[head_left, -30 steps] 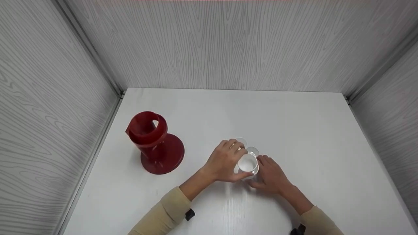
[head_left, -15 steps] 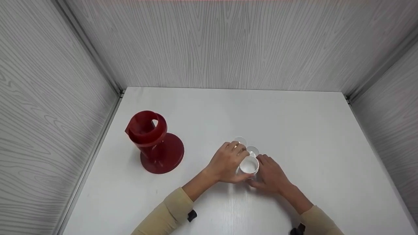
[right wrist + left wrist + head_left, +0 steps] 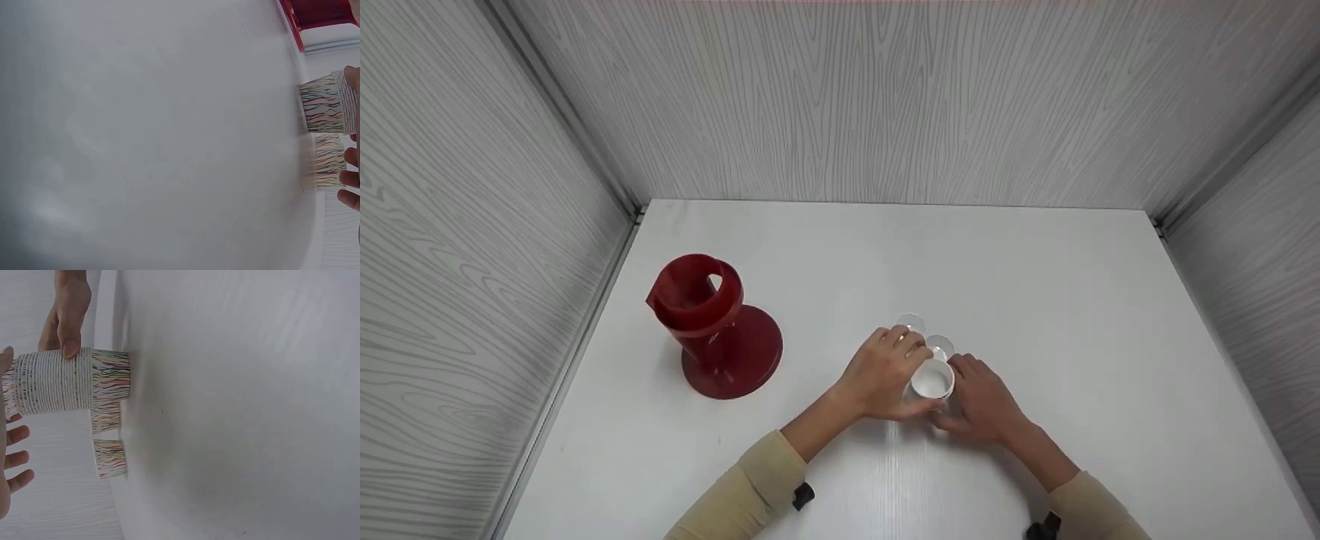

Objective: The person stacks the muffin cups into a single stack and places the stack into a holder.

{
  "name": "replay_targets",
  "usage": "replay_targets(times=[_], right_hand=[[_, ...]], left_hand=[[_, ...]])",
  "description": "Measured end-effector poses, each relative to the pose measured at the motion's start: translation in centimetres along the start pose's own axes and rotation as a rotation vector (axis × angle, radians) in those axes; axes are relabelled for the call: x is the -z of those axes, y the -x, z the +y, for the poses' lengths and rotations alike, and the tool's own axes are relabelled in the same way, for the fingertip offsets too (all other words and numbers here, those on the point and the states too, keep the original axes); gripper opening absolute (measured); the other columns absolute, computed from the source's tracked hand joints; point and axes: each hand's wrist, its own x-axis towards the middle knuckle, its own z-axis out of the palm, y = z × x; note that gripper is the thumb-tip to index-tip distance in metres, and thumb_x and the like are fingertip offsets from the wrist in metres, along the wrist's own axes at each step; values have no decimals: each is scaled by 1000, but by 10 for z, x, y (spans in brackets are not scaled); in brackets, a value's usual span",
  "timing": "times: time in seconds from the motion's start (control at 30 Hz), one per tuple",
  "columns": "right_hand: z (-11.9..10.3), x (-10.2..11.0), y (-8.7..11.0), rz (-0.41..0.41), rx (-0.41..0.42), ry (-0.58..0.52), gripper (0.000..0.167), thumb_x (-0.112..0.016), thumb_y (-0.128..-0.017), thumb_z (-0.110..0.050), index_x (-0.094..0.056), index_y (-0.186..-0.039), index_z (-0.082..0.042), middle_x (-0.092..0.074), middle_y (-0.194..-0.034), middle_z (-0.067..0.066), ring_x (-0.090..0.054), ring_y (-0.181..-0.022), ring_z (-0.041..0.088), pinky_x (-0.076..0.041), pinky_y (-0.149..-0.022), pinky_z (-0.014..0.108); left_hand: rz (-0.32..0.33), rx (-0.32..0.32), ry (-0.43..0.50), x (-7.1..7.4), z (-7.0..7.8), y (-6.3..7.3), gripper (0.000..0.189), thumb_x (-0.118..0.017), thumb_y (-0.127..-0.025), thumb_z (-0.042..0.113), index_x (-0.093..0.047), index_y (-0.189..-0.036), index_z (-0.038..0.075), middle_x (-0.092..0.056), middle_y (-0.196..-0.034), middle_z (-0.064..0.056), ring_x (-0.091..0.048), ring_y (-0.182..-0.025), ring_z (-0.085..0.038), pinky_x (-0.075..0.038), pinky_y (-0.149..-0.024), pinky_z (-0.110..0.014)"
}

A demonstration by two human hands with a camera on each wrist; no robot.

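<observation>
A tall stack of nested paper cups [image 3: 59, 382] with wavy coloured lines stands upright on the white table, between the hands. My left hand [image 3: 881, 375] curls round the top of it, thumb on the near side. Lower down, my right hand [image 3: 979, 401] holds the stack from the right, its thumb [image 3: 70, 346] against the stacked rims. Looking down from the head view, the white inside of the top cup [image 3: 933, 379] shows. Just behind the stack stand two single cups, one nearer [image 3: 940, 347] and one farther [image 3: 911, 323], the farther partly covered by my left fingers.
At the left of the table [image 3: 1035, 285] stands a red holder [image 3: 731, 352] with a round base and a wide, open tubular top. Grey wood-grain panels [image 3: 840, 105] rise at the back and both sides.
My left hand has shifted slightly right and toward me with the top cup, which now sits more squarely over the stack. The right hand and the red holder have stayed put.
</observation>
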Motion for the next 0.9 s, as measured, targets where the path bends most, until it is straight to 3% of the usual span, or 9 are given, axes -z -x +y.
replay_targets(times=[0.63, 0.9], right_hand=[[2, -2, 0, 25, 13, 3, 78, -82, -76, -56, -64, -130, -3, -69, -117, 7, -65, -100, 23, -57, -86, 40], [1, -2, -1, 13, 9, -5, 71, -81, -79, -57, -64, -126, -6, -69, -113, 6, -64, -97, 21, -56, -85, 39]], left_hand=[[-18, 12, 1, -4, -2, 3, 68, -56, -87, 82, -70, -114, 22, -70, -117, 2, -64, -113, -18, -56, -91, -34], [-1, 15, 10, -4, -3, 5, 70, -55, -86, 85, -69, -113, 22, -69, -118, 3, -64, -114, -18, -55, -91, -34]])
